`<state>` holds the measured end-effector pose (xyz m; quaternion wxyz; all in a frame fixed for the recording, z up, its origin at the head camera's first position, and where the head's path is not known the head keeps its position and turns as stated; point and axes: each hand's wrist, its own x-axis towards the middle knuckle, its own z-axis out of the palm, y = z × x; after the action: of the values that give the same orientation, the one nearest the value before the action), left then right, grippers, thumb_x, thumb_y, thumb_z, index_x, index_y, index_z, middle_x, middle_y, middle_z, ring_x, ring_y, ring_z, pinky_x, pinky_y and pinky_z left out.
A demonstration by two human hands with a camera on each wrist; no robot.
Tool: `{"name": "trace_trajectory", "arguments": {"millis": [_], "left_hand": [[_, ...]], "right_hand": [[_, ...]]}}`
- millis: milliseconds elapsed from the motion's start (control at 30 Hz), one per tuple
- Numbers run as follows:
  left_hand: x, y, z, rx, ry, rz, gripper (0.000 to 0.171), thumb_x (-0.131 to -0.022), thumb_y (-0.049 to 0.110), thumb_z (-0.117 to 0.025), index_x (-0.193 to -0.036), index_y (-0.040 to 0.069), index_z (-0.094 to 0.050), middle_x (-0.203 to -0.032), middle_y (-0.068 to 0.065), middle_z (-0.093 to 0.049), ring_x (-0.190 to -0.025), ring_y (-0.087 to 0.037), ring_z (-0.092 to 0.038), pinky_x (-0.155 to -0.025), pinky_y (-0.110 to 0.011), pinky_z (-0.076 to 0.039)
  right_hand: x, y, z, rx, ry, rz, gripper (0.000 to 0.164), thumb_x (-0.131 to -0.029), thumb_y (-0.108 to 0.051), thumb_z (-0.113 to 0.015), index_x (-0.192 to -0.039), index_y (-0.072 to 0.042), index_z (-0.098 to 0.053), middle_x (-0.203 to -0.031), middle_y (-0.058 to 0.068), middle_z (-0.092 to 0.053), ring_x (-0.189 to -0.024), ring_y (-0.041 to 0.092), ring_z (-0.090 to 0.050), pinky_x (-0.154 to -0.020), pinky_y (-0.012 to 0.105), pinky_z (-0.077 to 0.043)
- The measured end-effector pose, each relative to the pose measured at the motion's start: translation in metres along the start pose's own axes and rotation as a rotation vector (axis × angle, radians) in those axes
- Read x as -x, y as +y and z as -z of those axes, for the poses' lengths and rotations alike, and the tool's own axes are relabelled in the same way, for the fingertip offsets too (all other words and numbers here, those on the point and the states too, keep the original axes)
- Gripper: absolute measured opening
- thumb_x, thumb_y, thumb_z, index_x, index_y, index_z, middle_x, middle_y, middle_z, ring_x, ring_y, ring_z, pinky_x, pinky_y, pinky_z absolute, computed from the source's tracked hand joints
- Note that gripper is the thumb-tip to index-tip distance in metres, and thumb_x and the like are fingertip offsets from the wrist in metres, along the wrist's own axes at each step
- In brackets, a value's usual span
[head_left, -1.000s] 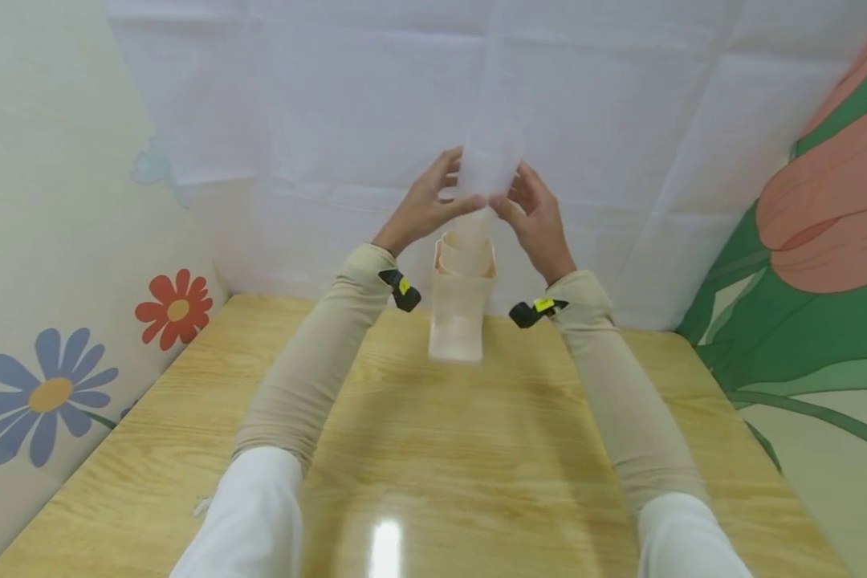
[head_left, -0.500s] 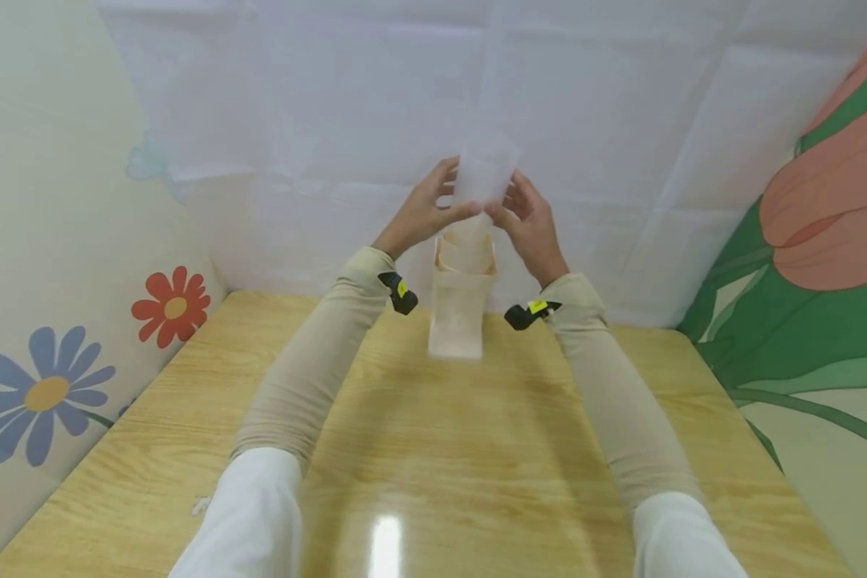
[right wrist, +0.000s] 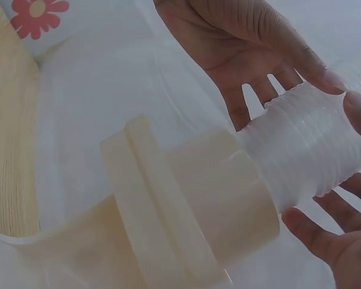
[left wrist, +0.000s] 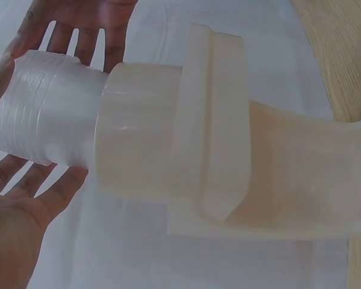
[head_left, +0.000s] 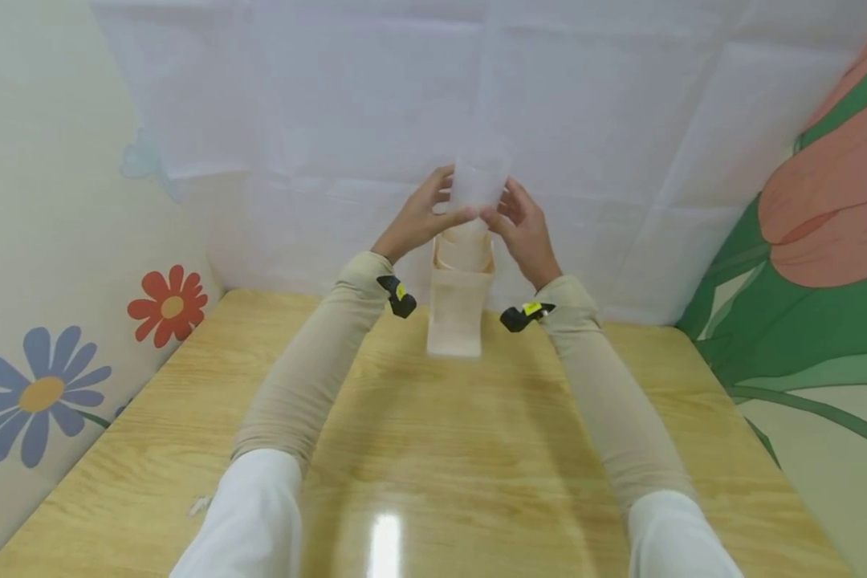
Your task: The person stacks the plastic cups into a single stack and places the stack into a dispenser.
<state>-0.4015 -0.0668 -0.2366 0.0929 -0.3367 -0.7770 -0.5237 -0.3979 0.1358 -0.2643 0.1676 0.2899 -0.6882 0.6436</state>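
Note:
A stack of clear plastic cups [head_left: 479, 185] stands upright with its lower end inside the round collar of a cream plastic cup dispenser [head_left: 455, 313]. My left hand [head_left: 419, 215] holds the stack from the left, thumb in front and fingers behind it. From the right, my right hand [head_left: 526, 233] grips it the same way, the thumbtips almost meeting. In the left wrist view, ridged rims show on the cups [left wrist: 60, 111] above the smooth collar [left wrist: 138, 132]. The right wrist view has the fingers spread around the stack [right wrist: 307, 144], just above the collar. The part inside is hidden.
The dispenser stands near the back edge of a wooden table [head_left: 441, 449], before a white cloth [head_left: 361, 104]. A small whitish item [head_left: 200, 504] lies by the left sleeve. Walls with painted flowers rise on both sides.
Both hands have moved down and slightly left with the cup stack. Less of the stack shows above the dispenser's collar, and the dispenser has stayed in place.

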Motion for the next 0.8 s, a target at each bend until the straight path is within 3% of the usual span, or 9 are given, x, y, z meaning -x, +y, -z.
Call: {"name": "trace_trajectory", "arguments": {"millis": [167,300,533,800], "left_hand": [[0.010,0.020,0.000,-0.011,-0.007,-0.008,0.070,-0.097,0.009,-0.067,-0.155,0.002,-0.028,-0.155,-0.022,-0.035,-0.137,-0.039,-0.043,-0.104,-0.042,-0.047],[0.011,0.020,0.001,-0.021,-0.010,-0.001,0.071,-0.096,0.009,-0.067,-0.155,0.003,-0.028,-0.156,-0.022,-0.034,-0.137,-0.039,-0.043,-0.105,-0.044,-0.046],[0.000,-0.026,-0.003,0.016,-0.001,0.004,0.074,-0.095,0.016,-0.071,-0.156,0.010,-0.030,-0.153,-0.018,-0.040,-0.133,-0.034,-0.048,-0.106,-0.038,-0.046],[0.003,-0.033,-0.006,0.054,0.001,0.004,0.072,-0.094,0.012,-0.071,-0.154,0.007,-0.031,-0.150,-0.020,-0.043,-0.133,-0.034,-0.048,-0.110,-0.034,-0.041]], "right_hand": [[0.000,0.001,0.000,0.009,0.003,0.003,0.060,-0.097,-0.003,-0.064,-0.153,-0.009,-0.041,-0.140,0.021,-0.054,-0.123,0.032,-0.056,-0.095,0.043,-0.054],[-0.001,0.001,0.001,0.017,-0.002,0.002,0.060,-0.097,-0.004,-0.064,-0.153,-0.010,-0.041,-0.139,0.022,-0.055,-0.121,0.032,-0.058,-0.093,0.042,-0.055],[0.011,-0.012,-0.006,0.043,-0.017,-0.018,0.060,-0.095,0.006,-0.062,-0.150,0.003,-0.039,-0.139,0.031,-0.052,-0.125,0.041,-0.054,-0.102,0.040,-0.049],[0.016,-0.017,-0.009,0.073,-0.023,-0.047,0.059,-0.095,0.005,-0.062,-0.149,0.004,-0.039,-0.132,0.034,-0.055,-0.122,0.037,-0.055,-0.107,0.042,-0.046]]}}
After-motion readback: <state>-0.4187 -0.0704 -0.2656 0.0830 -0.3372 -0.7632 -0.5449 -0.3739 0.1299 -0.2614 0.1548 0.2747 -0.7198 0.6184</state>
